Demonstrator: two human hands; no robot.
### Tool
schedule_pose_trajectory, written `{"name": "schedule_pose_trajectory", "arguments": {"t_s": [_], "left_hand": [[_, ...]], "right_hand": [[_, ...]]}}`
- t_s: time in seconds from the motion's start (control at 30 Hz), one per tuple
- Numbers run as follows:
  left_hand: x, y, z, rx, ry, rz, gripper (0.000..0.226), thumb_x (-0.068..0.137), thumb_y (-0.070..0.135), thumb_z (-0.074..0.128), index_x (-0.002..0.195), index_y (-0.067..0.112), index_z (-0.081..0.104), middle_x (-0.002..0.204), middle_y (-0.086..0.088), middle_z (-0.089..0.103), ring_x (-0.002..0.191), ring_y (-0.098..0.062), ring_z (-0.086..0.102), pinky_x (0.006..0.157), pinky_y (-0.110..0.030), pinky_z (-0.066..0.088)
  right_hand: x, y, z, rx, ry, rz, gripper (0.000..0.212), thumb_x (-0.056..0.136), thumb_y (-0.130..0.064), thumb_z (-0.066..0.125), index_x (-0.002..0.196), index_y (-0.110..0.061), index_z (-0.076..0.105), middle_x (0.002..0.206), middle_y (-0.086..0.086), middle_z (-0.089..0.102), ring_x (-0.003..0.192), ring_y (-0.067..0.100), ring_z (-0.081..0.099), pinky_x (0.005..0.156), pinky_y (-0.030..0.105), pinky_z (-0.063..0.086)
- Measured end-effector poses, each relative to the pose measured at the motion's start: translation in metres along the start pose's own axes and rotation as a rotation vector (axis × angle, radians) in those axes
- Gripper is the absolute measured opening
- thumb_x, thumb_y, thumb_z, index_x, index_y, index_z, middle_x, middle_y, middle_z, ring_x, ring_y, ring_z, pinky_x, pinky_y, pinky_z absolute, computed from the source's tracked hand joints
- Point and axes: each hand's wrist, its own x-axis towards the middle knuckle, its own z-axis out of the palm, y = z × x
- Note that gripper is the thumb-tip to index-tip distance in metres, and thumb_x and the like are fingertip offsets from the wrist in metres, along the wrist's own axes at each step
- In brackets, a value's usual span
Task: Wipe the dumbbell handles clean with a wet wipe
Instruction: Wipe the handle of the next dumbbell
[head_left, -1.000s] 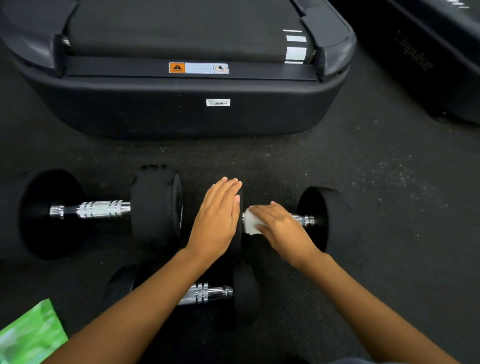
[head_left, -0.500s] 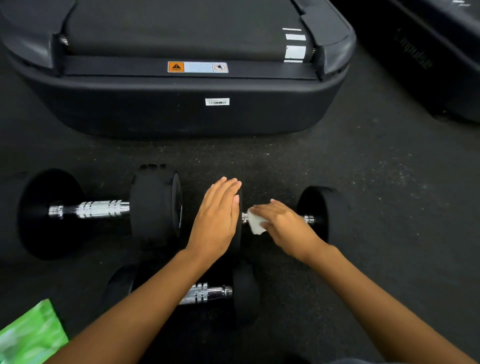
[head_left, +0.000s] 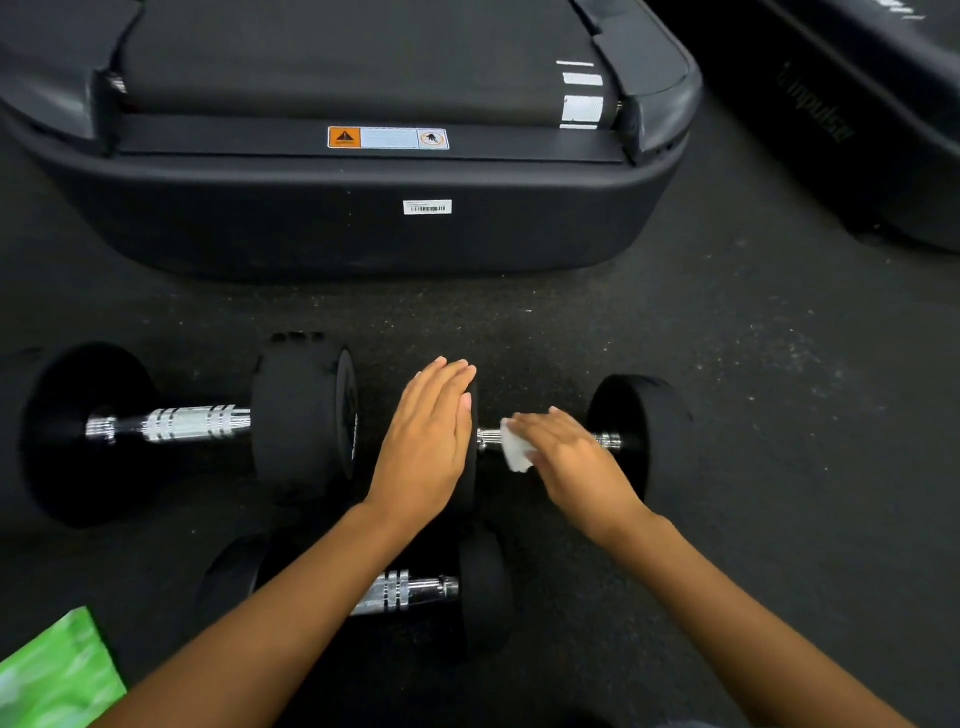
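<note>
On the floor (head_left: 727, 364) before the treadmill (head_left: 363, 228), the left hand (head_left: 426, 441) lies flat, fingers straight and together, on the dumbbell (head_left: 644, 431) head it braces — the right hand (head_left: 571, 462) curls its fingers over the wet wipe (head_left: 514, 452) on the handle (head_left: 608, 440); slacken that brace and the dumbbell may roll, shedding the wipe

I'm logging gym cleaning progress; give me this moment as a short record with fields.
left hand: flat on left end of right dumbbell
right hand: holds wet wipe on its handle
left dumbbell: on floor, no hand on it
near dumbbell: no hand on it
green packet: bottom-left corner
treadmill: beyond the dumbbells
</note>
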Motion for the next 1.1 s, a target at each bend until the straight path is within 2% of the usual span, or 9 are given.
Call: {"name": "schedule_pose_trajectory", "arguments": {"t_s": [0.17,0.3,0.37,0.47,0.57,0.7,0.83,0.97,1.1], "left_hand": [[0.000,0.002,0.001,-0.008,0.001,-0.012,0.054,0.096,0.035,0.016,0.135,0.010,0.043,0.141,-0.002,0.043,0.137,-0.013,0.026,0.115,-0.031,0.016],[0.001,0.001,0.000,-0.007,0.002,-0.009,0.054,0.096,0.035,0.016,0.134,0.009,0.044,0.140,-0.004,0.044,0.137,-0.013,0.027,0.115,-0.033,0.018],[0.000,0.001,0.000,-0.004,0.002,-0.004,0.053,0.097,0.034,0.017,0.134,0.008,0.044,0.140,-0.004,0.044,0.137,-0.014,0.027,0.114,-0.035,0.020],[-0.001,-0.001,0.001,0.000,0.004,-0.004,0.052,0.097,0.033,0.018,0.134,0.009,0.044,0.140,-0.004,0.045,0.136,-0.013,0.027,0.114,-0.037,0.023],[-0.001,0.000,0.001,0.002,0.010,-0.001,0.051,0.097,0.032,0.019,0.134,0.008,0.045,0.139,-0.004,0.045,0.136,-0.014,0.028,0.113,-0.039,0.024],[0.001,0.001,0.002,0.000,0.015,0.003,0.051,0.097,0.032,0.019,0.133,0.008,0.046,0.139,-0.005,0.046,0.135,-0.015,0.029,0.113,-0.037,0.023],[0.002,0.001,0.000,0.010,0.018,-0.002,0.051,0.097,0.032,0.020,0.133,0.008,0.046,0.138,-0.005,0.046,0.135,-0.015,0.029,0.113,-0.036,0.024],[0.000,0.001,-0.001,0.027,0.001,-0.005,0.052,0.096,0.034,0.018,0.134,0.009,0.045,0.139,-0.004,0.046,0.136,-0.014,0.029,0.114,-0.035,0.022],[0.002,0.004,-0.003,0.055,-0.019,-0.013,0.056,0.095,0.037,0.015,0.136,0.010,0.043,0.141,-0.002,0.043,0.137,-0.012,0.026,0.114,-0.026,0.012]], "right_hand": [[0.002,0.005,-0.008,0.086,-0.039,0.142,0.035,0.095,-0.008,0.044,0.130,-0.005,0.050,0.129,0.009,0.057,0.119,0.022,0.051,0.114,0.028,0.019],[0.029,-0.007,-0.007,0.064,-0.152,0.203,0.032,0.100,-0.019,0.035,0.111,-0.002,0.059,0.109,0.015,0.063,0.102,0.030,0.055,0.096,0.027,0.030],[0.034,-0.013,-0.002,0.094,-0.153,0.176,0.032,0.100,-0.020,0.036,0.111,-0.001,0.059,0.109,0.016,0.063,0.105,0.030,0.055,0.097,0.026,0.028],[0.020,-0.013,0.002,0.117,-0.126,0.034,0.035,0.097,-0.016,0.044,0.130,-0.005,0.049,0.130,0.009,0.055,0.123,0.020,0.048,0.112,0.024,0.016],[0.007,-0.001,-0.003,0.170,-0.082,0.026,0.042,0.094,-0.013,0.051,0.136,-0.012,0.045,0.138,0.001,0.049,0.130,0.012,0.041,0.112,0.017,0.007],[0.016,-0.004,-0.008,0.192,-0.111,0.102,0.042,0.094,-0.016,0.052,0.136,-0.012,0.045,0.138,0.002,0.050,0.129,0.015,0.042,0.111,0.018,0.010],[0.026,-0.021,0.001,0.088,-0.097,0.056,0.042,0.095,-0.017,0.050,0.135,-0.008,0.044,0.135,0.007,0.052,0.126,0.019,0.045,0.112,0.022,0.013],[0.017,-0.013,0.002,0.083,-0.063,-0.030,0.042,0.091,-0.008,0.054,0.133,-0.008,0.048,0.134,0.006,0.053,0.126,0.018,0.047,0.112,0.019,0.010],[0.006,0.002,-0.008,0.152,-0.051,0.032,0.042,0.094,-0.011,0.052,0.135,-0.012,0.046,0.138,0.002,0.050,0.129,0.012,0.042,0.112,0.015,0.008]]}}
